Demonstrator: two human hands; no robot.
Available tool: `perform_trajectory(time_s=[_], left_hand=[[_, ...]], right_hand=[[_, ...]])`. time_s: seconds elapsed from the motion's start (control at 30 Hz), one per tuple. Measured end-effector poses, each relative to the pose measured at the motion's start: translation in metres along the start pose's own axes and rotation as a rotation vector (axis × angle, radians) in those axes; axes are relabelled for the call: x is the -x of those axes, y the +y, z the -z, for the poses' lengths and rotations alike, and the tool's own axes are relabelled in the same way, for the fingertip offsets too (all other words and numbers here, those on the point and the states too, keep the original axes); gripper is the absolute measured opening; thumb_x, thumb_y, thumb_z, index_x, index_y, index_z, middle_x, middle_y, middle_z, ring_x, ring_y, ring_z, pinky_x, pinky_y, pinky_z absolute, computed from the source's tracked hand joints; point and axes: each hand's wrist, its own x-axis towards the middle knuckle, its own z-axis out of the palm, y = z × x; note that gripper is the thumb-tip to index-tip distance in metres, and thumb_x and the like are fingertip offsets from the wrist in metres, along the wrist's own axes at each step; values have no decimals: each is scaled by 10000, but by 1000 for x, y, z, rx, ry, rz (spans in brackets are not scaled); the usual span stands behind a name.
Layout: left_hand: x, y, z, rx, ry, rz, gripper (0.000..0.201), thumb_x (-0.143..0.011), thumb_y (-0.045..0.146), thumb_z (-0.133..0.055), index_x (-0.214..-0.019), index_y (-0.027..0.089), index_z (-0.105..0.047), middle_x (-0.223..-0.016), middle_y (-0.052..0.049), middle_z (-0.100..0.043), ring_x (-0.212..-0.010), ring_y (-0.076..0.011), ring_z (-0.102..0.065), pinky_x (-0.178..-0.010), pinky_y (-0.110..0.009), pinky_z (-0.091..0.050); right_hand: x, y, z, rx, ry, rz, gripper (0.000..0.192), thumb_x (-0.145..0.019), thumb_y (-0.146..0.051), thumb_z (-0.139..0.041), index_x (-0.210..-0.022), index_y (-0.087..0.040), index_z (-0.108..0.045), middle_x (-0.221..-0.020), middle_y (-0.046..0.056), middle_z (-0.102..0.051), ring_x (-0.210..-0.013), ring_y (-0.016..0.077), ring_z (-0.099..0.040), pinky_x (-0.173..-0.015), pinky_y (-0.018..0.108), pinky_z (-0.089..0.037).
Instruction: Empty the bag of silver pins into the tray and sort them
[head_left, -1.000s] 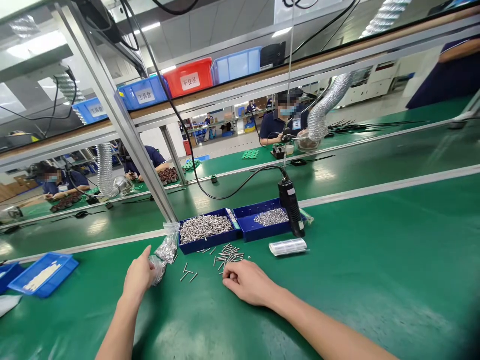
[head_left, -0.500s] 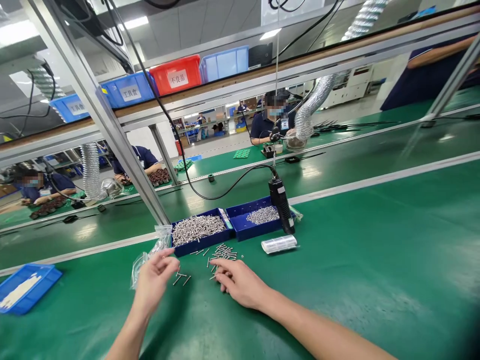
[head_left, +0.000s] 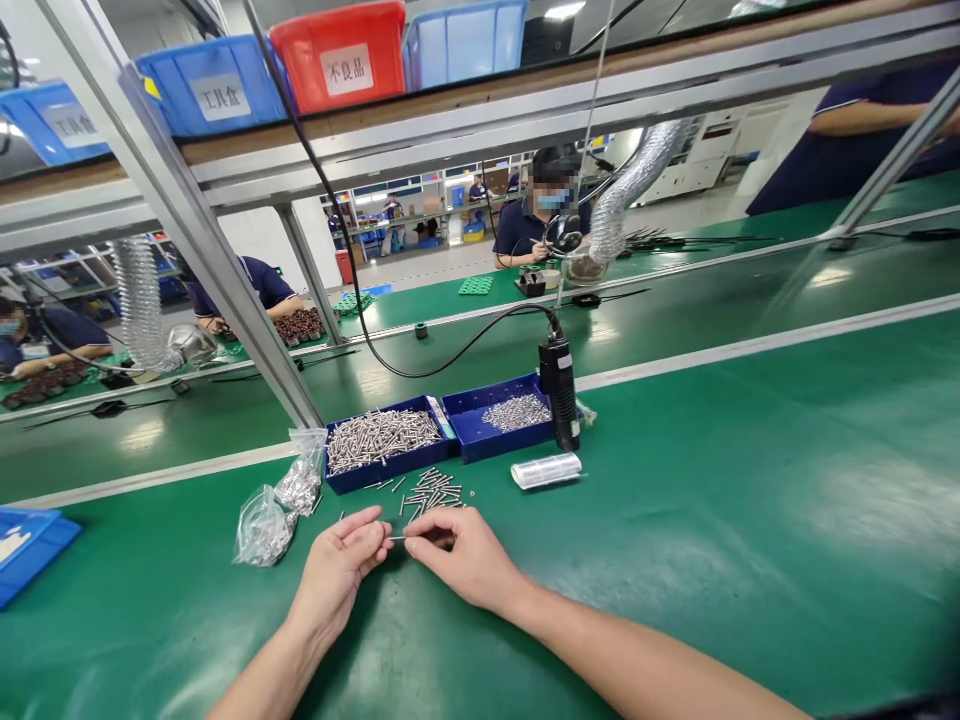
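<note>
Both hands are down on the green matted surface (head_left: pixel 675 520), fingertips meeting around one thin silver metal pin (head_left: pixel 403 537). The left hand (head_left: pixel 341 570) pinches in from the left, the right hand (head_left: pixel 461 555) from the right, so both are closed on that same pin, held level just above the mat. Whether something small is threaded on it I can't tell, too tiny to see.

My read is this is the pick-one-up-and-handle-it step: one pin taken out of the loose scatter of silver pins (head_left: pixel 431 490) lying just past the fingers. Whatever comes after calls for a fine two-finger grip and keeping the pin from rolling away, since there's plenty of loose stuff right beside it.

Behind the scatter sits a dark blue shallow tray of long silver pins (head_left: pixel 379 440), touching a second dark blue tray of small silver bits (head_left: pixel 510 415). A black electric screwdriver hanging on a cable (head_left: pixel 559 385) dangles right by that second tray, with a clear plastic roll (head_left: pixel 546 470) lying in front. Two crumpled clear plastic bags of metal parts (head_left: pixel 277 505) sit left of the hands.

Room is a factory line: aluminium frame posts, an overhead shelf with blue and red plastic bins (head_left: pixel 341 55), silver flexible ducts, and other people in navy shirts at the benches further back
</note>
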Motion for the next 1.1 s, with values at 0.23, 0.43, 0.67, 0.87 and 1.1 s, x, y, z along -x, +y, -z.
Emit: perform_trajectory(time_s=[0.23, 0.43, 0.67, 0.87, 1.1], left_hand=[[5, -2, -1, -75, -34, -73, 650, -636, 273, -947, -1173, 65, -646, -896, -142, -783, -733, -168, -735, -690, -217, -601], [10, 1, -7, -67, -47, -98, 668, -627, 302, -949, -1172, 86, -629, -878, -108, -781, -760, -169, -737, -737, -236, -598], [8, -1, -6, -94, -53, -146, 655, -641, 334, -932, -1183, 108, -641, -824, -75, -780, -835, -193, -735, -788, -257, -573], [10, -1, -2, -295, -48, -284, 567, -683, 376, -893, -1149, 138, -673, -789, -66, -785, -892, -217, -721, -893, -301, -539], [2, 0, 2, -411, -43, -336, 527, -714, 438, -854, -1109, 133, -685, -867, -103, -789, -779, -208, -717, -785, -296, -558]], right_hand=[[-1, 7, -3, -3, 6, -27, 137, -808, -274, -710, -865, -175, -786, -837, 47, -778, -750, 206, -724, -687, 289, -575], [-4, 13, -6, -183, 16, -63, 220, -791, -342, -758, -858, -133, -763, -775, 68, -758, -716, 205, -723, -685, 305, -592], [-9, 18, -7, -345, -106, -165, 378, -727, -423, -821, -902, -120, -678, -724, 60, -734, -687, 194, -718, -628, 289, -563], [-3, 7, -2, -109, -216, -81, 249, -806, -257, -707, -1031, -171, -644, -775, 11, -717, -656, 144, -664, -641, 261, -527], [-1, -20, 43, 904, -405, 330, 177, -880, -155, -546, -883, -198, -718, -921, 58, -680, -844, 212, -637, -744, 319, -480]])
